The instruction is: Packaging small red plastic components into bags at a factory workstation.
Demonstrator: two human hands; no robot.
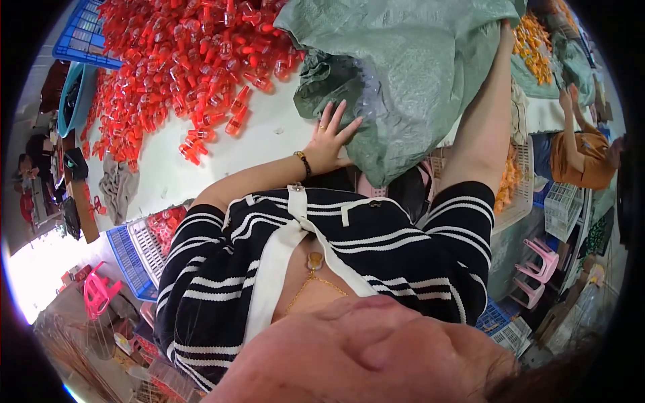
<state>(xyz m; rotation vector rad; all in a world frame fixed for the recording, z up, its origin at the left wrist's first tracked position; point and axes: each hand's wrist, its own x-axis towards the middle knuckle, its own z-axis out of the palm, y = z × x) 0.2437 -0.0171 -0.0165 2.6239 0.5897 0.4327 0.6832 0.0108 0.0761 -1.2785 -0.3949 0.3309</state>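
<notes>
A large grey-green woven plastic sack (430,74) lies crumpled over the front of the white table (168,178), its lower corner hanging past the edge. My left hand (329,138) is open, fingers spread, at the table edge, with its fingertips at the sack's folds. On the sack's far right side is my right hand (506,28); only the part near the wrist shows, and the sack hides its fingers. Left of the sack spreads a big heap of small red bottle-shaped plastic pieces with clear parts (195,74).
A grey cloth (119,188) hangs over the table's left edge. Blue crates (131,262) stand below at left, and a pale basket (517,195) of orange pieces stands at right. Another person (581,158) works at far right, near yellow-orange pieces (533,47). Pink stools (537,265) stand behind.
</notes>
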